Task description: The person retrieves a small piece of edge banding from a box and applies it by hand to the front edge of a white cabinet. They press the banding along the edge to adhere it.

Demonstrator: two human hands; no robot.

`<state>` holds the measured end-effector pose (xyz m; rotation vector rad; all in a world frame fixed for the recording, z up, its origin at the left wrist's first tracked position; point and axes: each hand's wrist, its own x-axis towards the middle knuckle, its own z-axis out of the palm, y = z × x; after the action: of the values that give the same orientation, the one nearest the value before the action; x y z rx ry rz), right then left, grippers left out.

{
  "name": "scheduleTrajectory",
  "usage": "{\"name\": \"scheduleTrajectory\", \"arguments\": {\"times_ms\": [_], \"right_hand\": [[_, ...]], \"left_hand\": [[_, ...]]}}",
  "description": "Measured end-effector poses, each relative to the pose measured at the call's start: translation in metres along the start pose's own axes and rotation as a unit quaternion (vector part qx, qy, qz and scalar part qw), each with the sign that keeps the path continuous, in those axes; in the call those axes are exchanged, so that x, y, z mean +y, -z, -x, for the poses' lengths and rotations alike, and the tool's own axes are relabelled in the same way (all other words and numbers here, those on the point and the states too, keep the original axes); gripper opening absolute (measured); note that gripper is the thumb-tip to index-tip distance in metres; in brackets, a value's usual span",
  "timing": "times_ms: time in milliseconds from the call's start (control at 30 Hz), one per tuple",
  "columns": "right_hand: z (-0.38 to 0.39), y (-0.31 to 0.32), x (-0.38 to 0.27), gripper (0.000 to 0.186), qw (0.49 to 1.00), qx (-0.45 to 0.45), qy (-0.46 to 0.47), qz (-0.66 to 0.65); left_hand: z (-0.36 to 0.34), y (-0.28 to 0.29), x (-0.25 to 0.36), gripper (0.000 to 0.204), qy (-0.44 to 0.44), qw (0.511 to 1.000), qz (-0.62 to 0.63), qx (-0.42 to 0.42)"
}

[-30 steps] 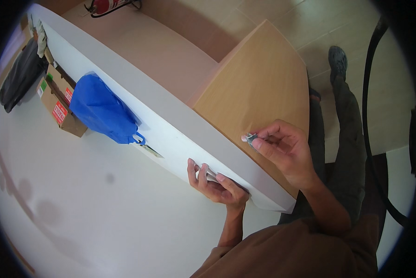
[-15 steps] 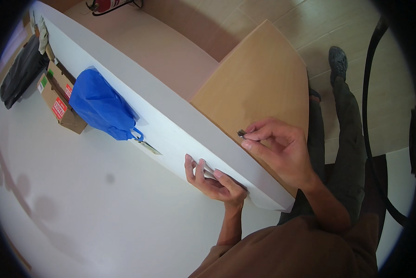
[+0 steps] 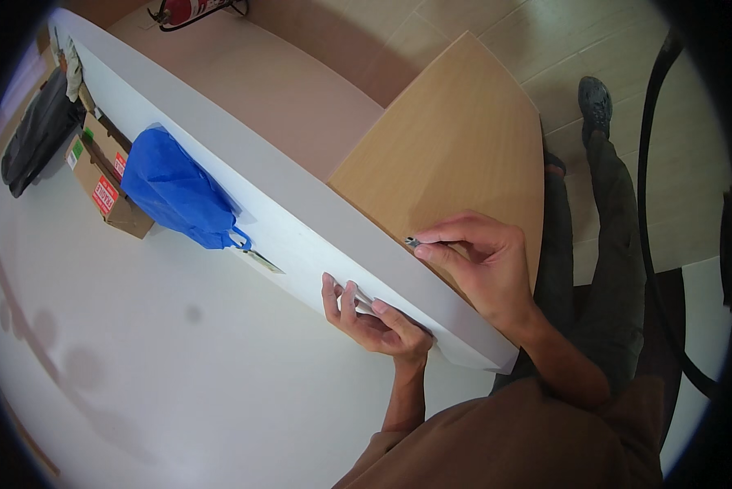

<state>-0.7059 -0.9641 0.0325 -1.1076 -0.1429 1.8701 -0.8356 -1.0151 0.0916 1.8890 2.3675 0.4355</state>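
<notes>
Between the thumb and fingertips of my right hand [image 3: 484, 265] is a small dark and silvery metal piece [image 3: 412, 242], too small to name. It is held over the near edge of the light wooden tabletop [image 3: 456, 147], beside the white ledge. My left hand [image 3: 378, 326] lies palm up against the white ledge [image 3: 301, 216], its fingers curled. A slim whitish object [image 3: 364, 300] shows between those fingers, partly hidden, and I cannot make out its kind.
Farther left along the ledge lie a blue fabric bag [image 3: 174, 187], an open cardboard box [image 3: 113, 191] with red labels, and a black bag [image 3: 40, 134]. A red fire extinguisher [image 3: 183, 10] stands at the top. A black cable [image 3: 647, 155] curves down the right side.
My right hand has moved slightly left with the small metal piece, which is now turned a little. My left hand has hardly moved.
</notes>
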Motion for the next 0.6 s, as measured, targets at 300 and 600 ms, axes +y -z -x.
{"name": "scheduleTrajectory", "arguments": {"times_ms": [300,600], "right_hand": [[0.005,-0.009,-0.001,0.018,0.999,0.015,0.009,0.035],[0.011,-0.011,-0.009,0.02,0.992,0.005,0.047,0.113]], "left_hand": [[-0.001,0.001,-0.001,0.039,0.002,1.0,-0.004,-0.001],[-0.002,0.002,0.005,0.035,0.034,0.999,0.03,-0.006]]}}
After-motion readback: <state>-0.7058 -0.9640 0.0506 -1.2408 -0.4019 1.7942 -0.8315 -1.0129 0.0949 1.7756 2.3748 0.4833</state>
